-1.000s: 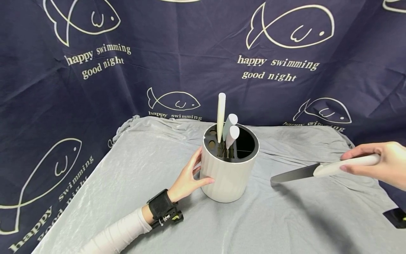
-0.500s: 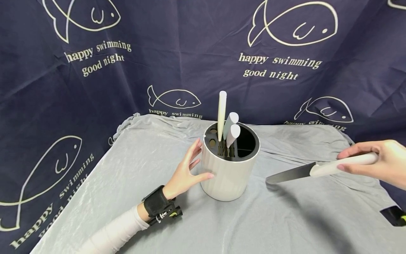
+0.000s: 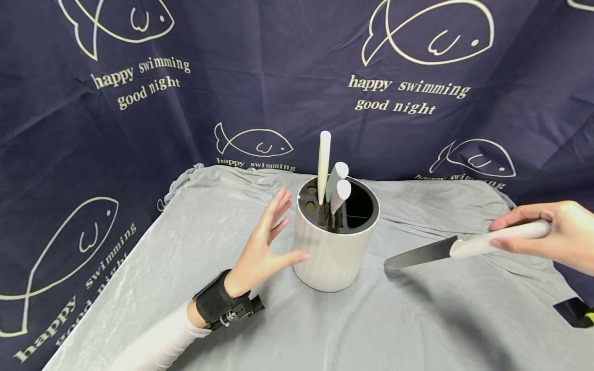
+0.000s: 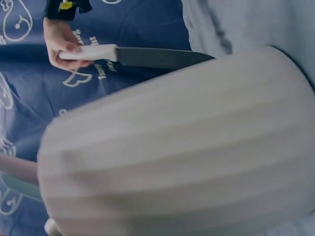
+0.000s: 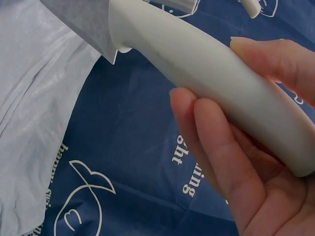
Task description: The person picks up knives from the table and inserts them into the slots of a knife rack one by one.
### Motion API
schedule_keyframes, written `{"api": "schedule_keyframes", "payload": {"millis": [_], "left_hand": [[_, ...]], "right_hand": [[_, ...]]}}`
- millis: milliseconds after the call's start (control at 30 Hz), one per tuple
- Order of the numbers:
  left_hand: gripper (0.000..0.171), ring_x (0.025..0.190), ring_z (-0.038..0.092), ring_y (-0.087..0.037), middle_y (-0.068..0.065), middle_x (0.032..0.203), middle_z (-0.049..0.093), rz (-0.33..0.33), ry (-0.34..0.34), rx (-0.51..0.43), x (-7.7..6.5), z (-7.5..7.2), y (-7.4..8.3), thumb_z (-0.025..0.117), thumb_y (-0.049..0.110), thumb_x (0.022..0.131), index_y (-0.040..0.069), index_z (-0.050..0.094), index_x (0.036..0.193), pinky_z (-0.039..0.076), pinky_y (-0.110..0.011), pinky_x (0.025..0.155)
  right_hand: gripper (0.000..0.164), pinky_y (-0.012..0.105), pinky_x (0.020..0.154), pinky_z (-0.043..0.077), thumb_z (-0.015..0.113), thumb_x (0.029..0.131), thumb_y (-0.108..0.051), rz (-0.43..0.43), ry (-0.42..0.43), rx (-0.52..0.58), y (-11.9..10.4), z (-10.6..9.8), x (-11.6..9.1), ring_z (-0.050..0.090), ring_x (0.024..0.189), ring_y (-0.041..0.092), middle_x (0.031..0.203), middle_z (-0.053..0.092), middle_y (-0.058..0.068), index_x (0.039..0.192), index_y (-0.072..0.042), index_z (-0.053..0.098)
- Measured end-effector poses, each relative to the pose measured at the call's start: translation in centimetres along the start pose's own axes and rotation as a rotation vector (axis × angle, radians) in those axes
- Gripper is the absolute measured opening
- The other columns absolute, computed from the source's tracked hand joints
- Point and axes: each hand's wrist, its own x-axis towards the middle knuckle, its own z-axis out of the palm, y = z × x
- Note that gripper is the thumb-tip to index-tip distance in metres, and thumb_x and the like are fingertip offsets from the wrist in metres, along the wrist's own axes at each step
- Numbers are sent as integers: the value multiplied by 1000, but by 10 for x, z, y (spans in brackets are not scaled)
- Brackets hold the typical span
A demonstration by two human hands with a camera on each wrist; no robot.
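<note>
A white ribbed knife block [image 3: 327, 260] with a black slotted top stands upright on the grey cloth. Three handles stick up from its slots: a cream one [image 3: 324, 165], a pale green one [image 3: 335, 180] and a pinkish one [image 3: 341, 195]. Beside its left wall is my left hand [image 3: 262, 247], fingers extended and spread, thumb tip right at the wall. To the right, my right hand [image 3: 552, 232] grips a kitchen knife [image 3: 478, 247] by its white handle, between thumb and fingers. The blade [image 4: 162, 57] points left toward the block, its tip low over the cloth.
Grey cloth [image 3: 223, 221] covers the table, wrinkled along the back edge. A dark blue curtain [image 3: 287, 77] with fish drawings hangs behind and at both sides. The block's top also has round holes and a larger compartment [image 3: 361, 206] on the right.
My left hand has loosened from the block and drawn back slightly left, fingers straightening. The knife in my right hand has shifted a little left, toward the block.
</note>
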Motion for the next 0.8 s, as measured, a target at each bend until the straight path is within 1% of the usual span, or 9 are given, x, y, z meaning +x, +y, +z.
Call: {"api": "schedule_keyframes", "payload": {"millis": [33, 133, 200, 267, 367, 500, 633, 733, 800], "left_hand": [[106, 145, 25, -29, -4, 160, 24, 14, -6, -5, 0, 1, 2, 84, 17, 76, 17, 15, 157, 33, -34, 114], [108, 145, 26, -31, -8, 159, 24, 55, -32, -14, 1, 5, 10, 85, 13, 74, 14, 16, 156, 34, -34, 114], [110, 144, 26, -33, -14, 158, 23, 83, -50, -29, 3, 9, 15, 85, 2, 71, 9, 16, 156, 34, -36, 114], [114, 143, 26, -37, -20, 157, 23, 108, -70, -45, 3, 14, 20, 84, -11, 65, 5, 16, 155, 34, -38, 114], [111, 142, 27, -38, -25, 155, 25, 142, -100, -80, 4, 21, 26, 85, -8, 66, 1, 17, 153, 35, -41, 114], [113, 143, 29, -32, -23, 154, 28, 189, -140, -84, 3, 30, 35, 88, -6, 62, 0, 20, 153, 38, -44, 111], [116, 141, 33, -31, -19, 155, 28, 244, -193, -47, 4, 40, 39, 90, -5, 57, 0, 23, 152, 41, -44, 109], [115, 137, 37, -32, -17, 156, 29, 281, -226, -2, 6, 47, 40, 91, 0, 58, -1, 24, 151, 43, -42, 108], [114, 137, 38, -30, -16, 156, 29, 294, -241, 26, 8, 52, 39, 92, 3, 58, -1, 25, 151, 43, -40, 108]], "right_hand": [[30, 24, 44, 28, 87, 65, -7, -3, -1, -3, 1, 0, 0, 44, 49, 0, 49, 54, -14, 80, -30, 73], [31, 25, 44, 27, 87, 65, -6, -17, -4, 9, -2, 0, 0, 43, 48, 0, 49, 54, -14, 80, -30, 73], [33, 24, 44, 27, 86, 65, -4, -31, -5, 23, -5, 0, 0, 43, 48, 0, 50, 55, -15, 80, -30, 73], [36, 24, 43, 26, 86, 64, -1, -45, -3, 37, -10, 0, 0, 44, 48, -1, 51, 56, -16, 79, -31, 73], [37, 24, 43, 26, 86, 63, 0, -57, -6, 47, -13, 0, 1, 43, 47, -1, 52, 57, -16, 79, -31, 73], [36, 24, 43, 27, 86, 64, -1, -59, -28, 44, -15, 0, 0, 43, 46, 1, 51, 55, -15, 81, -29, 73], [33, 24, 45, 29, 86, 66, -3, -44, -53, 24, -16, 0, -1, 44, 48, 2, 53, 57, -14, 83, -28, 73], [32, 23, 46, 30, 86, 66, -4, -39, -59, 19, -18, 0, -2, 46, 49, 2, 55, 59, -14, 83, -28, 73], [33, 22, 46, 29, 86, 65, -4, -42, -58, 26, -18, 0, -2, 46, 50, 2, 57, 60, -14, 83, -28, 73]]}}
